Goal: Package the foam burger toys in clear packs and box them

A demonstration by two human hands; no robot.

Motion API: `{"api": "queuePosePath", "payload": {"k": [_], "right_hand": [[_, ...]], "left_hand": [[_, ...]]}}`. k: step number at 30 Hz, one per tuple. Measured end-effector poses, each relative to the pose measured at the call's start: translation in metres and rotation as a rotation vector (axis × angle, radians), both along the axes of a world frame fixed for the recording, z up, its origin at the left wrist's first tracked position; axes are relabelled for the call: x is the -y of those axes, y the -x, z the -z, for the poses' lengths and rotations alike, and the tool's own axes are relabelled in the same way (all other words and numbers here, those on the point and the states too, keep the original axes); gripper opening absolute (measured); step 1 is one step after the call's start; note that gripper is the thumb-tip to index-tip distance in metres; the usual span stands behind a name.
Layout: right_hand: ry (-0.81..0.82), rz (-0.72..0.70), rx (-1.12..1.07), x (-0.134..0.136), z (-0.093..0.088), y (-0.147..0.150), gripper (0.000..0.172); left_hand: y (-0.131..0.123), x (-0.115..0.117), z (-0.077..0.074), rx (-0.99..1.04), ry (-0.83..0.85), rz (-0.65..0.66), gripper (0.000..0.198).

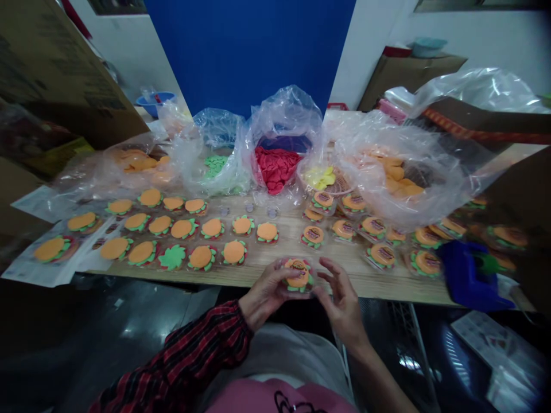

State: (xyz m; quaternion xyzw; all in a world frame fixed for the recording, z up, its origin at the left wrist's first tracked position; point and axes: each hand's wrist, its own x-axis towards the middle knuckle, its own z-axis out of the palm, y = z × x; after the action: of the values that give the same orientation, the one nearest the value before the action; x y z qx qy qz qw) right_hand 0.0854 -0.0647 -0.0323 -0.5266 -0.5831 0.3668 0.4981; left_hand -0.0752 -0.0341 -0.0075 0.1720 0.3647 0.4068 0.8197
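Observation:
My left hand holds a clear plastic box with a toy burger in it, just over the table's front edge. A printed burger label shows on the box's top. My right hand is at the box's right side, fingers curved apart, the thumb near or against its lower corner. To the left stand several burgers in clear boxes, without visible labels; one has a green lettuce piece on top. On the right lie several labelled burger boxes.
Behind are plastic bags with orange bun pieces, green pieces, red pieces and more orange pieces. Yellow pieces lie in a basket. A blue tape dispenser stands at the right front edge. Cardboard boxes flank the table.

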Motion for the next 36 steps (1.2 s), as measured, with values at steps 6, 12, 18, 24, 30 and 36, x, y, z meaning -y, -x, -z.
{"api": "queuePosePath", "payload": {"k": [6, 12, 18, 24, 30, 36], "right_hand": [[-0.131, 0.203, 0.31, -0.035, 0.015, -0.04, 0.017], [0.138, -0.047, 0.058, -0.043, 0.0, -0.03, 0.027], [0.208, -0.152, -0.026, -0.037, -0.012, -0.004, 0.022], [0.283, -0.169, -0.16, -0.032, -0.005, -0.002, 0.026], [0.321, -0.132, -0.243, -0.027, -0.006, -0.001, 0.028], [0.335, -0.094, -0.381, -0.024, -0.006, 0.003, 0.025]], "left_hand": [[0.001, -0.004, 0.002, -0.042, -0.012, 0.01, 0.034], [0.0, 0.001, 0.001, -0.098, -0.1, 0.003, 0.035], [-0.002, 0.004, 0.004, -0.138, -0.184, 0.022, 0.034], [-0.001, 0.006, 0.004, -0.153, -0.305, 0.029, 0.031], [0.0, 0.006, 0.0, -0.177, -0.311, 0.053, 0.03], [0.003, 0.007, 0.004, -0.073, -0.273, 0.049, 0.031]]}}
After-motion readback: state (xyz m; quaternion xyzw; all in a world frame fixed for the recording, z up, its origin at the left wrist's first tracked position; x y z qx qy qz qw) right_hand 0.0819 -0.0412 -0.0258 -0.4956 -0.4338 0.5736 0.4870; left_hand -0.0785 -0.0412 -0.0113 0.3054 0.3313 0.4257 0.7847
